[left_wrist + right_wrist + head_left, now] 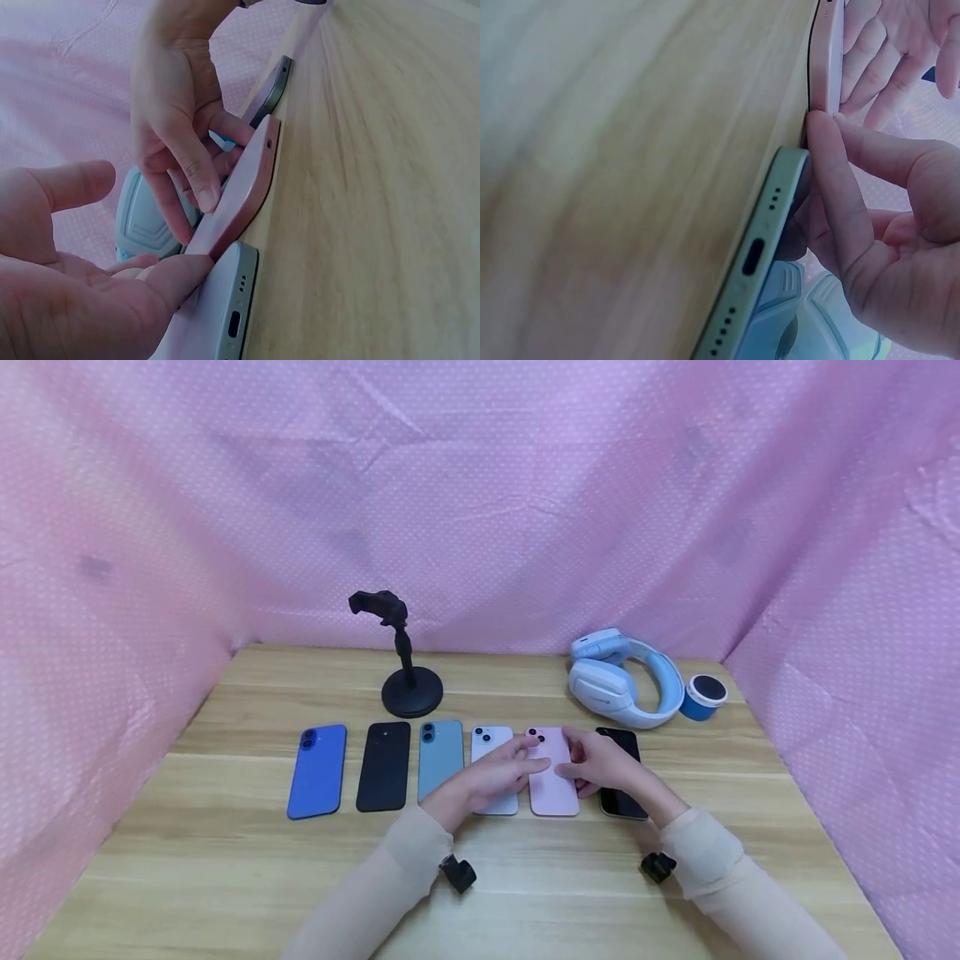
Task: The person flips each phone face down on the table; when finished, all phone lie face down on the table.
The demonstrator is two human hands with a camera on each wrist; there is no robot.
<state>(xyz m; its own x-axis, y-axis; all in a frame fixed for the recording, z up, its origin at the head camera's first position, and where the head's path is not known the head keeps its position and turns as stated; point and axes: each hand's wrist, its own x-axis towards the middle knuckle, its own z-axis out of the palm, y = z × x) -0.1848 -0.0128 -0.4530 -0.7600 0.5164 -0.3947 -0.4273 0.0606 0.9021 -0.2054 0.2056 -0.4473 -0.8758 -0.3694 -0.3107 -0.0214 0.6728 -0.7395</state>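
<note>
A pink smartphone (553, 797) lies back up on the wooden table, camera end away from me. My right hand (602, 762) pinches its right side, thumb over the back and other fingers bent at the edge. From the other side my left hand (497, 774) reaches across a white smartphone (498, 807), fingers extended to the pink phone's left edge. The left thumb is raised off the phones in the left wrist view. Partly under the right wrist lies a dark smartphone (624, 806) with a glossy face.
Left of the hands, a light blue phone (441, 752), a black phone (383, 768) and a blue phone (317, 772) continue the row. Behind stand a black phone stand (412, 692), white and blue headphones (602, 685) and a small blue cylinder (702, 702). Pink dotted cloth (480, 527) surrounds the table.
</note>
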